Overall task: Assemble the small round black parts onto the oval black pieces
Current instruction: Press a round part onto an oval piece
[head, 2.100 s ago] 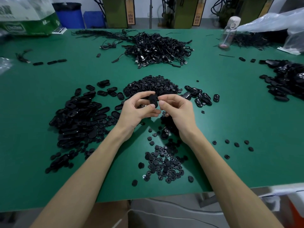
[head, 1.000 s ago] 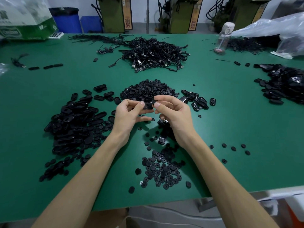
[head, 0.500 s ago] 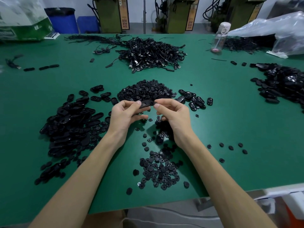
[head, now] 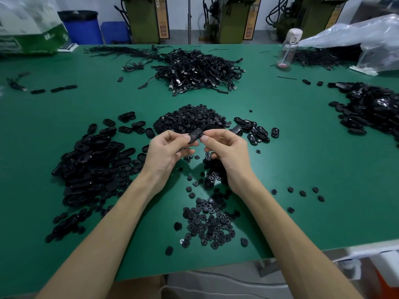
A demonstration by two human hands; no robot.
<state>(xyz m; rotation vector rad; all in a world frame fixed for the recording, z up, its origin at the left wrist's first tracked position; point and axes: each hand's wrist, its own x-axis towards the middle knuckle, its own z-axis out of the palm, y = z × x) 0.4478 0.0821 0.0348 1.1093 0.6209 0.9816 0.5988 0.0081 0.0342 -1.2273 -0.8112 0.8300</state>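
Holding one oval black piece (head: 195,134) up over the green table (head: 302,152), a person pinches its left end between thumb and forefinger of the left hand (head: 168,148) and its right end with the right hand (head: 227,151), probably steadying it to press a round part in. A heap of small round black parts (head: 190,120) lies just behind the hands, within reach; spare oval pieces (head: 92,162) pile at left

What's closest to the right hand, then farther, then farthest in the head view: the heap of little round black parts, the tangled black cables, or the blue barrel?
1. The heap of small round black parts, just beyond the right hand, slightly to its left.
2. The tangled pile of black cables, farther back, mid-table.
3. The blue plastic barrel, past the table's far edge, far left.
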